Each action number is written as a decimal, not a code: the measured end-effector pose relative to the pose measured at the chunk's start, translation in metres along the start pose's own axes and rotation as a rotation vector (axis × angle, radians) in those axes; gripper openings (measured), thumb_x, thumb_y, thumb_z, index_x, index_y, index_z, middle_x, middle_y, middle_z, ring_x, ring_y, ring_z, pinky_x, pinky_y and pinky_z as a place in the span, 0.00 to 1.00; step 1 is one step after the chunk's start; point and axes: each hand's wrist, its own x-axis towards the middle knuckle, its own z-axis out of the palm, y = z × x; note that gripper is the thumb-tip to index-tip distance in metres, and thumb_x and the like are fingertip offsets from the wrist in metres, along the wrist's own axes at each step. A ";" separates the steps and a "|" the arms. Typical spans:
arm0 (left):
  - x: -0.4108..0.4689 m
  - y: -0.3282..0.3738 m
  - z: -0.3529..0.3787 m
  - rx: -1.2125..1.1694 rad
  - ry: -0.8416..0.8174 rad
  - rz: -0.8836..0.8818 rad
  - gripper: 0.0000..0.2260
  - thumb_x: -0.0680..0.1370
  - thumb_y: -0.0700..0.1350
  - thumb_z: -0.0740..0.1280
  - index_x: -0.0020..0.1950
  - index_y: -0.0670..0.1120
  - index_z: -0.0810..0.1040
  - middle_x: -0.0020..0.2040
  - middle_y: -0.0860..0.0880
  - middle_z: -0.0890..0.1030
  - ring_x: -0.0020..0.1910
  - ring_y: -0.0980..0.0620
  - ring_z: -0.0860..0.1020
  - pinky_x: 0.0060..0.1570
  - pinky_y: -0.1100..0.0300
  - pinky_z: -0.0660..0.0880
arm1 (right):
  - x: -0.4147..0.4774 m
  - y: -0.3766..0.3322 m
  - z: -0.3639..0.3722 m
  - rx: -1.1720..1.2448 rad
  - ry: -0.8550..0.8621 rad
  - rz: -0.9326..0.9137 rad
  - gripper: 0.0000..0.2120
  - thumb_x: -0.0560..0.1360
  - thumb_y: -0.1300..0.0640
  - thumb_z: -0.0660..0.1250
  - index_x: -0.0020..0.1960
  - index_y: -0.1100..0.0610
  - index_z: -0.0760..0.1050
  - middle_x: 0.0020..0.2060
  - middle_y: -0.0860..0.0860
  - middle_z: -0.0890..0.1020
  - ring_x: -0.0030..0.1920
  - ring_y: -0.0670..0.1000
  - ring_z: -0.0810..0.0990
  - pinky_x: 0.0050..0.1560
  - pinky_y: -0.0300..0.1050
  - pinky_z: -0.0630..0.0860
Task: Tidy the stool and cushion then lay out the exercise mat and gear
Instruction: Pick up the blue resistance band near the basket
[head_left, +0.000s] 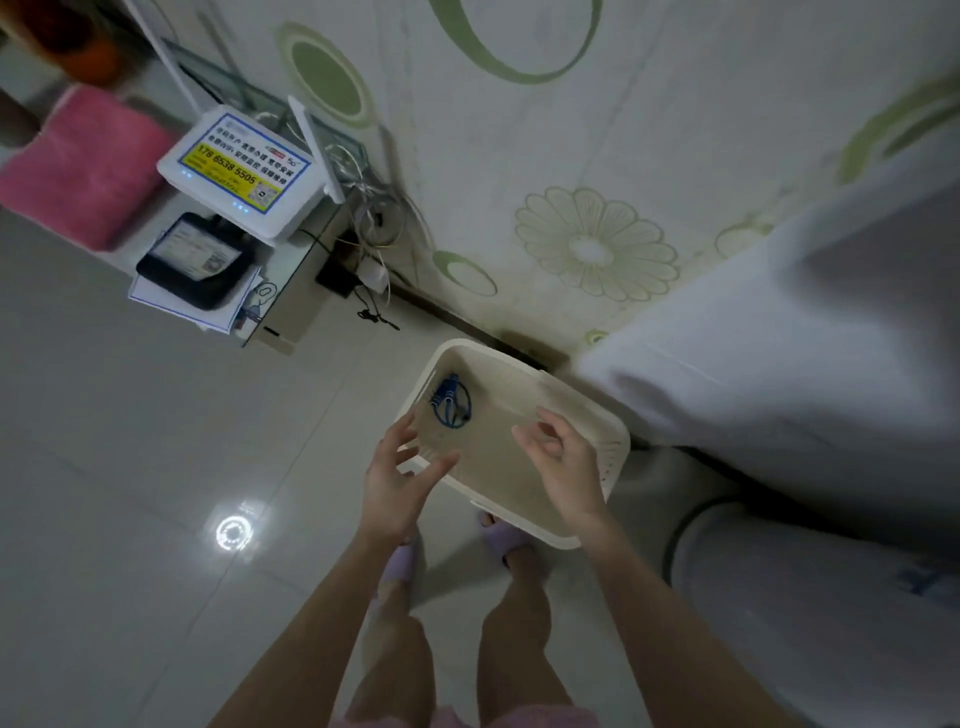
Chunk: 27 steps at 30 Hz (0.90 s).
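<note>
A cream plastic basket (613, 447) stands on the tiled floor against the wall, just ahead of my feet. Inside it, at the far left corner, lies a coiled blue skipping rope (449, 402). My left hand (400, 478) hovers over the basket's near left rim with fingers spread and nothing in it. My right hand (563, 462) hangs over the middle of the basket, fingers loosely curled and apart, also holding nothing. Neither hand touches the rope.
A white-covered bed or sofa (805, 353) fills the right side. A low shelf at upper left carries a white router (234, 171), a black device (195, 260) and a pink towel (88, 166). Cables (374, 260) trail by the wall. A round white object (779, 582) sits lower right.
</note>
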 end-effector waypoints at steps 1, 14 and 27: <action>0.004 -0.003 0.008 -0.044 0.032 -0.021 0.27 0.70 0.46 0.75 0.66 0.56 0.68 0.56 0.55 0.74 0.50 0.59 0.75 0.45 0.69 0.70 | 0.009 0.002 -0.001 -0.022 -0.039 0.004 0.28 0.73 0.45 0.70 0.69 0.55 0.70 0.55 0.47 0.78 0.48 0.33 0.75 0.41 0.22 0.69; 0.098 -0.116 0.092 -0.329 0.249 -0.227 0.29 0.70 0.48 0.75 0.68 0.52 0.69 0.61 0.48 0.75 0.58 0.50 0.76 0.57 0.54 0.74 | 0.149 0.096 0.038 -0.172 -0.228 0.009 0.27 0.72 0.40 0.68 0.67 0.51 0.71 0.51 0.42 0.76 0.46 0.32 0.73 0.48 0.32 0.70; 0.247 -0.269 0.179 -0.508 0.477 -0.434 0.34 0.72 0.49 0.74 0.73 0.44 0.63 0.71 0.43 0.69 0.67 0.46 0.69 0.57 0.57 0.68 | 0.300 0.234 0.123 -0.208 -0.283 -0.013 0.28 0.72 0.40 0.68 0.68 0.52 0.71 0.59 0.50 0.78 0.54 0.46 0.77 0.52 0.41 0.75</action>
